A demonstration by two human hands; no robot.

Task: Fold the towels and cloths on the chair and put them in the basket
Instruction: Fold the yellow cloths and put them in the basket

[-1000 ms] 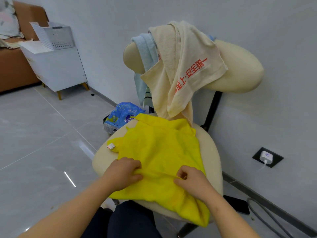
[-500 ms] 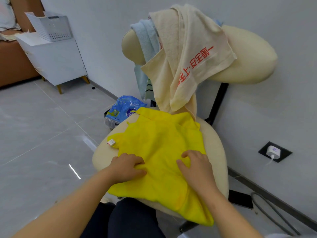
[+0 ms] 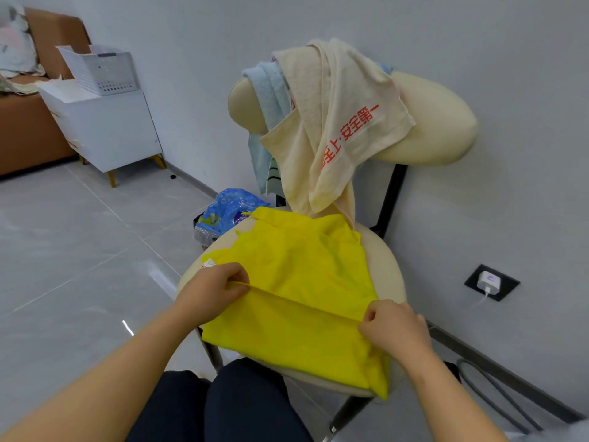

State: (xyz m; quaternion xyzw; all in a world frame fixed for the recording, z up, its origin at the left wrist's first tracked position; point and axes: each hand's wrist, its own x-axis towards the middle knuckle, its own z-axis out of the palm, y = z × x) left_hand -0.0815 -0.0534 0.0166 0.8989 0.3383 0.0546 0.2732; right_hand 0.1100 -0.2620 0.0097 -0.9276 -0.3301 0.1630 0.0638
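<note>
Both hands, left hand (image 3: 213, 290) and right hand (image 3: 393, 330), pinch the yellow cloth (image 3: 296, 282) along the fold stretched between them; keeping it taut and level should give a clean crease.

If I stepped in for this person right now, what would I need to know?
Left hand and right hand each pinch a raised fold of the yellow cloth on the chair seat.
Cream towel and blue towel hang over the backrest, unfolded.
Basket stands on the cabinet, far left.
Done: one fold begun. Left: finish the cloth, fold both towels, basket all.
</note>
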